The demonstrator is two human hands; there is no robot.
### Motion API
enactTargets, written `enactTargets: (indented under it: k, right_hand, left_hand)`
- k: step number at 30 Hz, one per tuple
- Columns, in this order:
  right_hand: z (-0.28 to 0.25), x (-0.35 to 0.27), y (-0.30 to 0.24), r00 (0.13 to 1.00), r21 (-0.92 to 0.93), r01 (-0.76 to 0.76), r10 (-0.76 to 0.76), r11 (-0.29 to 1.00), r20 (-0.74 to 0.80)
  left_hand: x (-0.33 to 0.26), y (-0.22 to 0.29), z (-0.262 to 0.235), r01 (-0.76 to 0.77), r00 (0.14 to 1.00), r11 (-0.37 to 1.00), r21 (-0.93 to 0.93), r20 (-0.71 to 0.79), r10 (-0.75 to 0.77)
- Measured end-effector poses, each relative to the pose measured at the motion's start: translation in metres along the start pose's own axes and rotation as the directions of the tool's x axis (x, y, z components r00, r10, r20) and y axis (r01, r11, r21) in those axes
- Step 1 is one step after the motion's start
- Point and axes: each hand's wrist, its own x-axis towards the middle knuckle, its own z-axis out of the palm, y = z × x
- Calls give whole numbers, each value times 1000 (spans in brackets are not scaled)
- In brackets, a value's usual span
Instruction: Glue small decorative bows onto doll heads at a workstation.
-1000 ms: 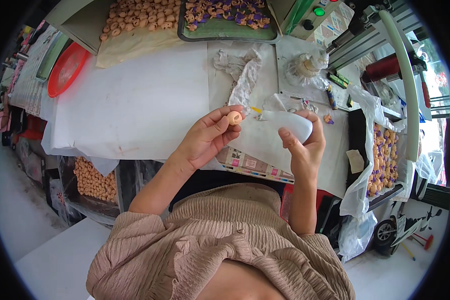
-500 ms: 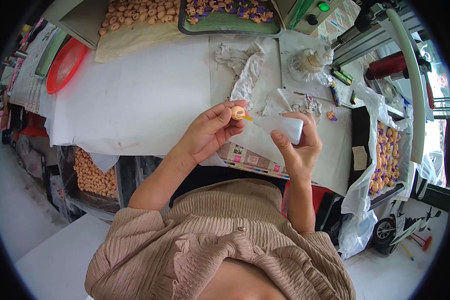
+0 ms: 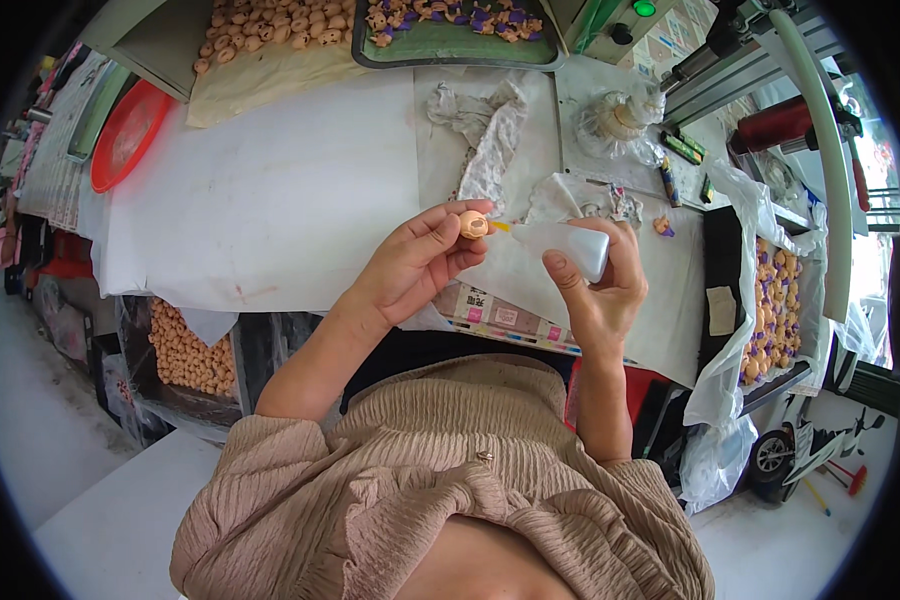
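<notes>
Between the thumb and fingers of my left hand (image 3: 417, 262) is a small round peach-coloured figurine head (image 3: 473, 225), with a hollow facing the right. My right hand (image 3: 608, 285) is wrapped round a white squeeze bottle (image 3: 570, 247), tilted on its side. Its thin yellow nozzle (image 3: 501, 227) points at the head, with a slight gap between tip and head. Both hands are above the near part of the white-covered table (image 3: 270, 200). A small peach and purple figurine piece (image 3: 662, 226) lies to the right of the bottle.
Many similar heads (image 3: 270, 22) lie at the back left, beside a tray (image 3: 450, 58) of peach and purple figurine bodies. A crumpled cloth (image 3: 490, 140) is behind my hands. To the right stands a lined box of figurines (image 3: 773, 310); at left, a red basin (image 3: 130, 135) and a bin of heads (image 3: 185, 350).
The bottle has drawn back slightly to the right, so its nozzle has come away from the head. My left hand has hardly moved.
</notes>
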Motion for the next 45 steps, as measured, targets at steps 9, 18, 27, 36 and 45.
enactTargets:
  k: [9, 18, 27, 36, 45]
  right_hand:
    - [-7, -3, -5, 999, -22, 44, -44, 999, -16]
    - [-6, -3, -4, 999, -11, 39, -39, 999, -5]
    - [-8, -4, 1, 999, -40, 46, -46, 998, 2]
    - [-3, 2, 14, 992, 79, 85, -77, 993, -96]
    - [22, 44, 12, 993, -162, 107, -96, 981, 72]
  left_hand:
    - [2, -5, 2, -19, 1000, 999, 40, -4, 19]
    - [5, -6, -2, -25, 1000, 999, 37, 2, 25]
    - [4, -6, -1, -15, 1000, 999, 28, 3, 15]
    - [3, 1, 0, -25, 1000, 1000, 17, 1, 25]
    - [-14, 50, 20, -58, 994, 975, -214, 76, 75]
